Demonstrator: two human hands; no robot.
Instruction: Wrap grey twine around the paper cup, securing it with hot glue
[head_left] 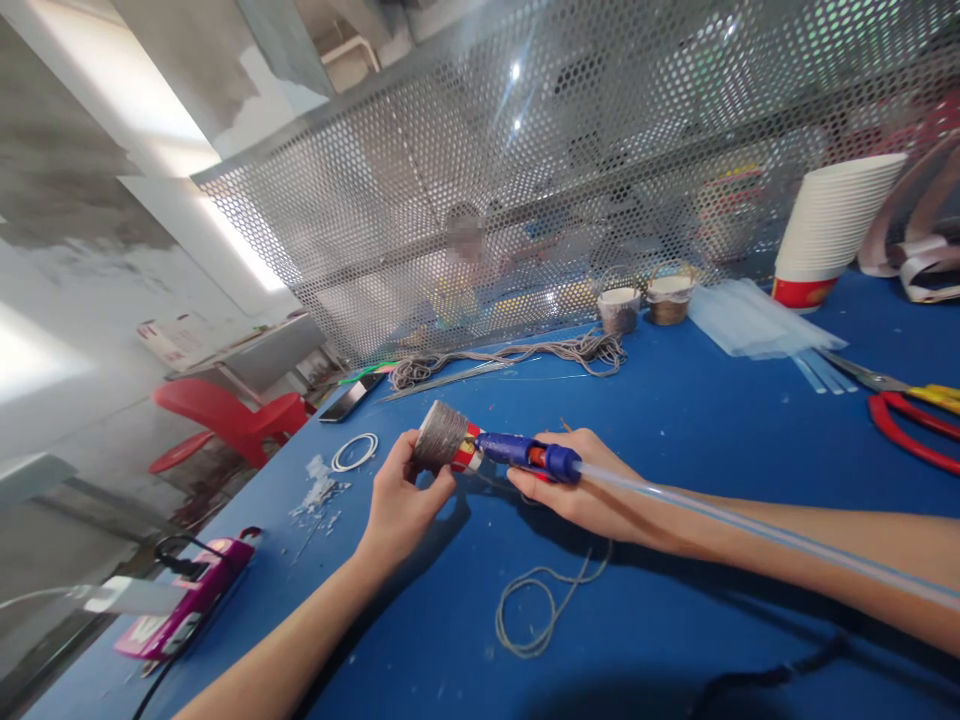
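Note:
My left hand (409, 495) is closed around a paper cup (442, 436) that lies tilted on its side. Grey cord is wound over most of the cup, while its red base end shows bare. A blue hot glue gun (517, 452) sits in my right hand (592, 490), its nozzle touching or very close to the cup near the edge of the winding. From the back of the gun a long clear glue stick (705, 510) runs out over my right forearm. Loose grey cord (525, 610) lies in a loop on the blue table below my hands.
Behind stands a perforated metal screen (420, 200), with a person beyond it. Along it lie a cord bundle (525, 352), two wrapped cups (670, 300), glue sticks (757, 318) and stacked paper cups (832, 230). Scissors (900, 400) rest right, a purple power strip (187, 600) left.

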